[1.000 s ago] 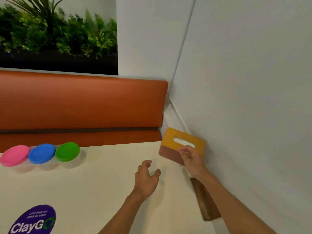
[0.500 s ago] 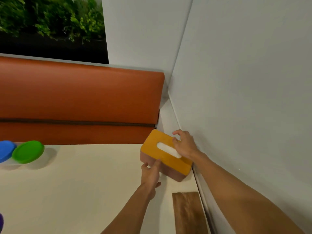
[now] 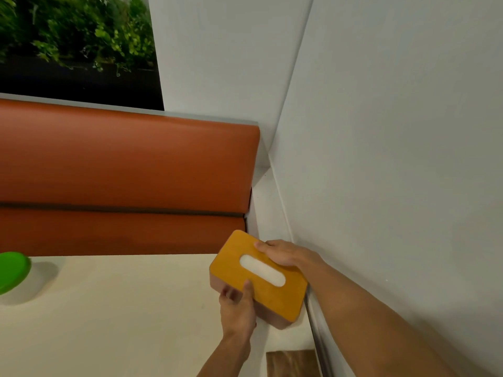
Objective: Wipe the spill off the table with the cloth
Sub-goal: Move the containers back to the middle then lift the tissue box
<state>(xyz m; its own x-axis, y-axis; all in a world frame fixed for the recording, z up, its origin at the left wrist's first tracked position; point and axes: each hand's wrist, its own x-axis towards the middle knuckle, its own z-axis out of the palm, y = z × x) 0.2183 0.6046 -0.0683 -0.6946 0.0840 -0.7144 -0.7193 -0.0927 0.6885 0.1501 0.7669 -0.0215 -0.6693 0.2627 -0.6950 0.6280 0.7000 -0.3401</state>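
A tissue box (image 3: pixel 283 295) with a yellow-orange lid and a white slot lies at the far right corner of the cream table (image 3: pixel 109 322), close to the wall. My right hand (image 3: pixel 285 255) grips its far long side. My left hand (image 3: pixel 238 308) holds its near long side, thumb on the lid. No cloth and no spill show in this view.
A green-lidded tub (image 3: pixel 12 270) stands at the left edge of the view. A brown wooden piece (image 3: pixel 291 363) lies on the table near the bottom. An orange bench back (image 3: pixel 122 164) runs behind the table; the white wall (image 3: pixel 394 159) closes the right side.
The box was tilted up against the wall under my right hand alone; it now lies flat on the table, nearer me, and my left hand has taken its near side.
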